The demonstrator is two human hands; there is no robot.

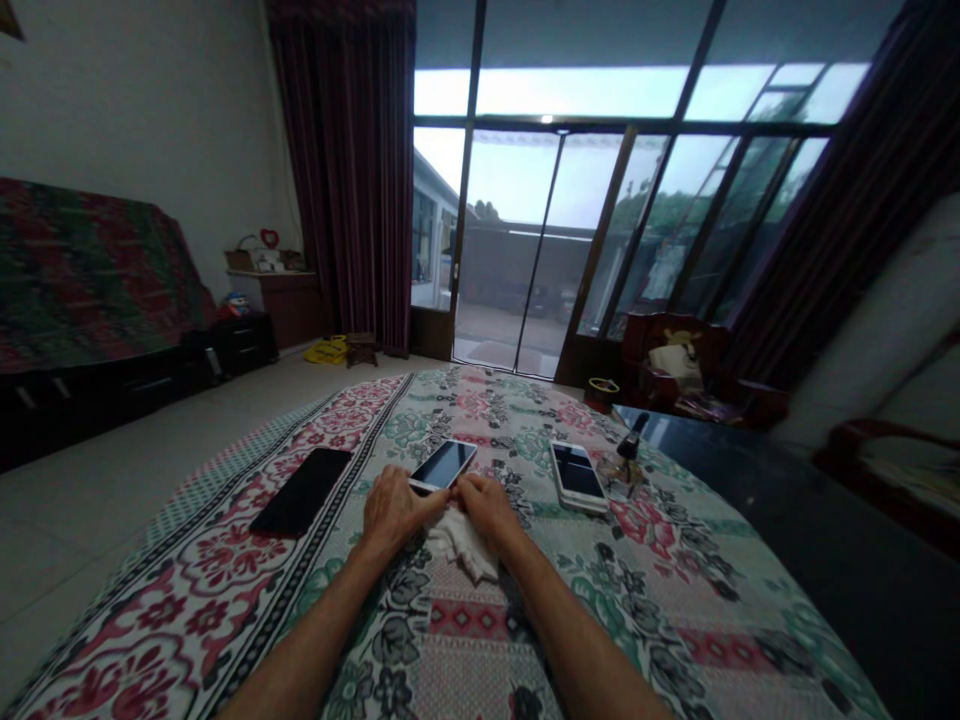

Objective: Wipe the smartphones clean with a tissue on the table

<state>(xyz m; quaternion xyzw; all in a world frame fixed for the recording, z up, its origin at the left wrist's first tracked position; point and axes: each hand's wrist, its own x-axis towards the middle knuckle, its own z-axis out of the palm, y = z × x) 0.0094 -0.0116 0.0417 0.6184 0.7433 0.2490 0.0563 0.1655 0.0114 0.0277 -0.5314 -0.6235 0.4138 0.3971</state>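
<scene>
A white-framed smartphone [444, 465] is held tilted just above the flowered tablecloth, its dark screen facing up. My left hand [397, 508] grips its left side and near edge, thumb along the bottom. At the phone's near right corner, my right hand [484, 505] has its fingers closed on a white cloth [465, 548], which hangs below onto the table. To the left lies a black smartphone [302, 492]. On the right, a white smartphone [577, 474] rests on what looks like another pale phone or box.
A small glass bottle with a black brush-like top [628, 452] stands beyond the white phone. The tablecloth [480, 665] covers a round table. A dark glossy surface [720, 460] adjoins at the right. Wooden chairs, curtains and glass doors [525, 260] are farther back.
</scene>
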